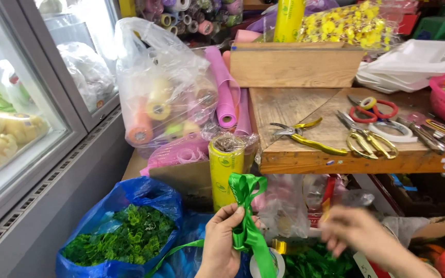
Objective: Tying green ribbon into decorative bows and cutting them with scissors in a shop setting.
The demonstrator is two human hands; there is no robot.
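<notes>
Green ribbon (pixel 246 206): looped at the top, tail running down past a white spool (pixel 274 263); stood low in the view, in front of the bench edge.
Left hand (pixel 222 242): fingers closed on the green ribbon just under its loops, pinching it upright.
Right hand (pixel 359 234): blurred, fingers spread and loosely curled, just right of the ribbon; whether it held anything could not be told.
Yellow film roll (pixel 226 167): upright behind the ribbon, beside the bench corner.
Blue bag (pixel 124 226): open at lower left, filled with green foliage.
Clear plastic bag (pixel 163 85): held rolls of coloured material, left of the bench.
Bench (pixel 289 105): wooden; bore yellow-handled pruners (pixel 305 136), gold scissors (pixel 366 138) and a wooden box (pixel 294 64).
</notes>
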